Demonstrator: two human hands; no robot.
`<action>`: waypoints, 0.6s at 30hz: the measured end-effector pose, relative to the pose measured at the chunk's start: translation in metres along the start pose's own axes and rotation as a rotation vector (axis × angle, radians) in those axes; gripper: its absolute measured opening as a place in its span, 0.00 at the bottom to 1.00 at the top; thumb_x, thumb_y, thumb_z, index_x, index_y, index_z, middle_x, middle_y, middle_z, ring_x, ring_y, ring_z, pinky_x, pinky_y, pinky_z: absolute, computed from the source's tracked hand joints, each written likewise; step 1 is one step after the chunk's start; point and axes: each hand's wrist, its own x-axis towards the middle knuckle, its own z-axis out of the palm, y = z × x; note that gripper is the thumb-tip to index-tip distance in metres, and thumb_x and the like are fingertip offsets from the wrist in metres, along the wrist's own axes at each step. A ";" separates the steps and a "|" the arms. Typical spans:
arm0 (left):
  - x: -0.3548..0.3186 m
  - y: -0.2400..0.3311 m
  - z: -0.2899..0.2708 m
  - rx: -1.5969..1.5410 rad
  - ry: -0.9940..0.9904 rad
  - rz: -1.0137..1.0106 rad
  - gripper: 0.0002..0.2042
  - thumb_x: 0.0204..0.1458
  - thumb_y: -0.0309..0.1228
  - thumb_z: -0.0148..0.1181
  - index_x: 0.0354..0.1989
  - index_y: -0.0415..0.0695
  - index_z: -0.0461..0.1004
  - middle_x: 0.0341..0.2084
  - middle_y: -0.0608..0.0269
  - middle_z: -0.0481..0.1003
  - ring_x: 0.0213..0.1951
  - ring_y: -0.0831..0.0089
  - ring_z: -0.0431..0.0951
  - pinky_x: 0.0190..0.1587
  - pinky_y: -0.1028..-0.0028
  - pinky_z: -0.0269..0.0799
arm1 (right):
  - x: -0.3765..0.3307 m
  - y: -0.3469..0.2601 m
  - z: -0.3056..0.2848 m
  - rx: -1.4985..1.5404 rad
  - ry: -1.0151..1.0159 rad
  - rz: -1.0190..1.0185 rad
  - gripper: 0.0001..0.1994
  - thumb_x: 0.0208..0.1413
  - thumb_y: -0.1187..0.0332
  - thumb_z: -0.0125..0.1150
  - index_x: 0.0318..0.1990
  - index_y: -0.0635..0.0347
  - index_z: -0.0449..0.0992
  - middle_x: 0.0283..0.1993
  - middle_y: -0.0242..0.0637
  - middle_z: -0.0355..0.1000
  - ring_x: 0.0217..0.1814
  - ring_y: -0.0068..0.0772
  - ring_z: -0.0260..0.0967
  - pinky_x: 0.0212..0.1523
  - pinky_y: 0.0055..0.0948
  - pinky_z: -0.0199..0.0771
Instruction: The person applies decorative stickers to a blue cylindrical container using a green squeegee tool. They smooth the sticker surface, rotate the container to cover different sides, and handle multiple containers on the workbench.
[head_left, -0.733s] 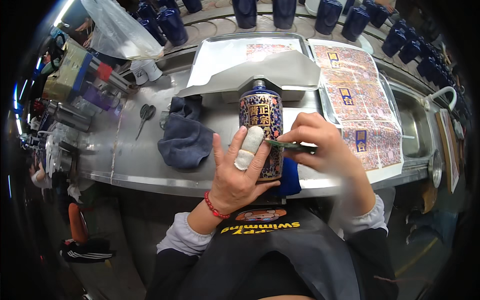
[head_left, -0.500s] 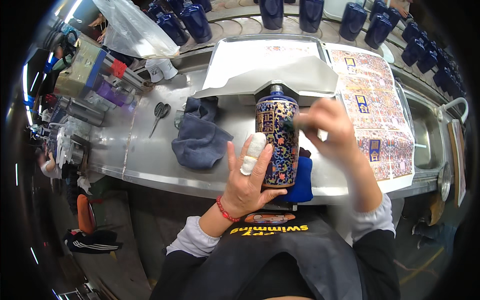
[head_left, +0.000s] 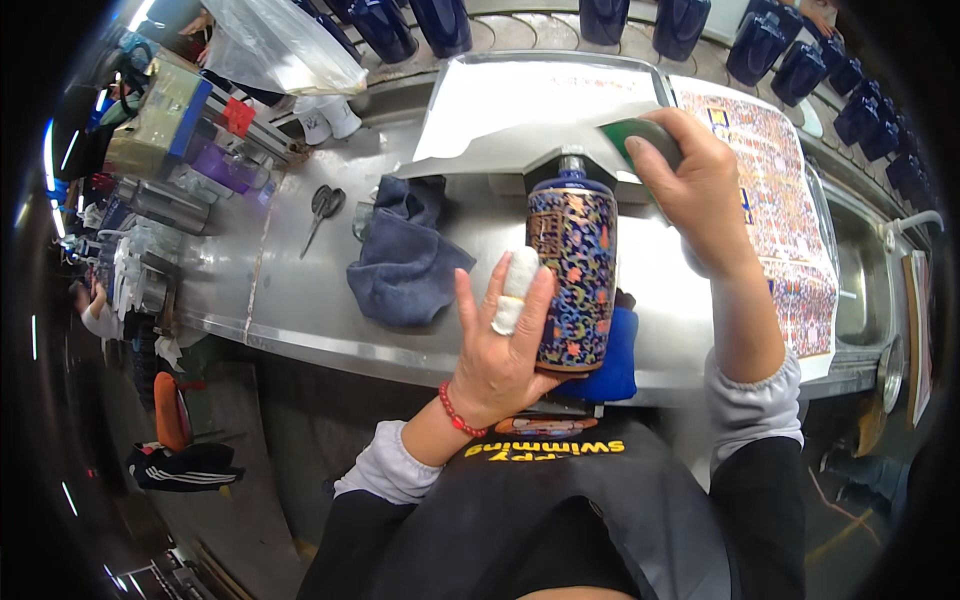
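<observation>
one patterned bottle (head_left: 574, 285), one scraper (head_left: 621, 133)

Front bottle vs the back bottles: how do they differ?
The front bottle carries a multicoloured pattern; the back bottles look plain. The front bottle has the left hand against it at the near counter edge; the back bottles stand on the conveyor. Shared: dark blue colour.

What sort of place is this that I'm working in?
Likely a bottle-decorating workshop or small factory: plain blue bottles stand beyond the steel counter, patterned sheets lie on the right, and the bottle under your left hand has a similar colourful pattern.
</observation>
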 end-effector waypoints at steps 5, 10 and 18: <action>-0.009 -0.009 0.005 -0.186 -0.117 -0.118 0.58 0.47 0.53 0.73 0.74 0.27 0.42 0.67 0.36 0.61 0.71 0.36 0.56 0.70 0.32 0.28 | -0.045 0.020 -0.009 0.309 -0.061 0.288 0.10 0.62 0.66 0.65 0.42 0.65 0.79 0.32 0.31 0.77 0.32 0.16 0.72 0.32 0.20 0.73; -0.007 -0.007 0.006 -0.132 -0.110 -0.081 0.63 0.42 0.54 0.76 0.74 0.28 0.40 0.70 0.34 0.54 0.74 0.38 0.49 0.70 0.32 0.26 | -0.095 0.033 -0.007 0.798 0.014 0.489 0.09 0.64 0.68 0.63 0.46 0.65 0.76 0.38 0.31 0.78 0.34 0.15 0.73 0.35 0.16 0.75; 0.003 -0.010 0.000 -0.162 -0.092 -0.001 0.63 0.41 0.65 0.69 0.77 0.35 0.43 0.72 0.37 0.51 0.74 0.34 0.48 0.70 0.31 0.29 | -0.109 0.018 0.013 0.867 -0.074 0.626 0.10 0.66 0.69 0.62 0.49 0.65 0.75 0.41 0.30 0.77 0.41 0.14 0.72 0.43 0.17 0.74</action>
